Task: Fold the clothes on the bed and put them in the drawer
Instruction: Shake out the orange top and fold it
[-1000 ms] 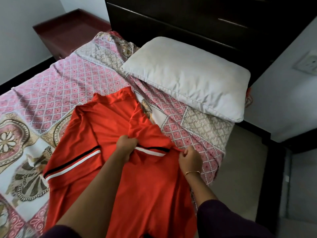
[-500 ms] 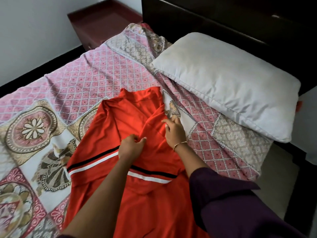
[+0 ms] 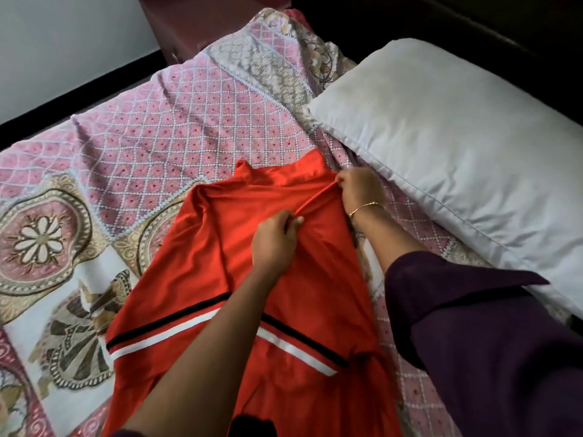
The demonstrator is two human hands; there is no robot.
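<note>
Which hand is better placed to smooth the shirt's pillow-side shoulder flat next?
Probably the right hand: it pinches the red shirt at that shoulder, beside the pillow. The left hand grips mid-chest.

One head-worn wide-angle camera looks forward and steeply down from close above the bed with its pink patterned quilt [image 3: 176, 127]. Both forearms enter from 6 o'clock; the pale grey pillow [image 3: 457, 146] lies toward 2 o'clock, the white wall [image 3: 63, 42] toward 10 o'clock.
</note>
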